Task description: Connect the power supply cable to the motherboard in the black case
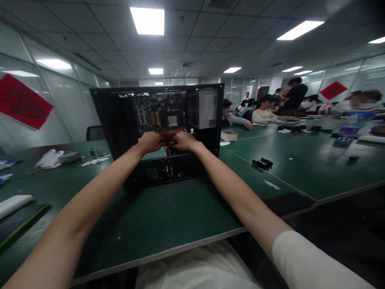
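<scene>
A black open computer case [104, 116] stands on the green table in front of me, its open side facing me. Inside it are a motherboard [173, 120] and, at the upper right, a silver power supply [207, 108]. Both my hands reach into the case at the lower part of the board. My left hand [152, 141] is closed at the left end of an orange slot strip [171, 131]; my right hand [185, 141] is closed at its right end. The fingertips and whatever is between them are hidden. Red and yellow cables [170, 149] hang between the hands.
A small white box [229, 135] stands right of the case, with black parts [262, 163] nearer on the table [180, 208]. White gloves [50, 159] lie at left, and a green-edged black item [22, 220] near the left edge. Several people sit or stand farther back.
</scene>
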A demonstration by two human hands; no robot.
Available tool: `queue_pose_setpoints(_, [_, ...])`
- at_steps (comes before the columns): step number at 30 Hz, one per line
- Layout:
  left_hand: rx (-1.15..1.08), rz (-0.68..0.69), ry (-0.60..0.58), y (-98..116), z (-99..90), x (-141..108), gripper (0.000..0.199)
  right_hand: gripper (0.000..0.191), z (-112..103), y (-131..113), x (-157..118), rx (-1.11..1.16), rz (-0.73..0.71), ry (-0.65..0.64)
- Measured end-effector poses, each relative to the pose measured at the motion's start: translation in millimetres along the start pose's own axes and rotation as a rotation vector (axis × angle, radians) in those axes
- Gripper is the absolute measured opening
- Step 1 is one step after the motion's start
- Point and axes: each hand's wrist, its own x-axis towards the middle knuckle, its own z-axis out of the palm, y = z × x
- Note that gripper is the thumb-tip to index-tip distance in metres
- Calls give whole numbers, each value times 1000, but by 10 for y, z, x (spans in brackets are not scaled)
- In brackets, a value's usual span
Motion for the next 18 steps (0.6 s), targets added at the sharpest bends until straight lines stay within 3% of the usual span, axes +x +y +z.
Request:
queue_pose_setpoints(6, [17,43,-12,-124,33,-36,41,34,5,-168,57,-17,56,18])
queue_pose_setpoints(13, [112,101,-51,263,-44,115,43,36,61,-39,-41,-16,149,49])
queue_pose_setpoints(18, [110,35,-111,358,-72,121,40,35,95,-3,-34,-18,154,77])
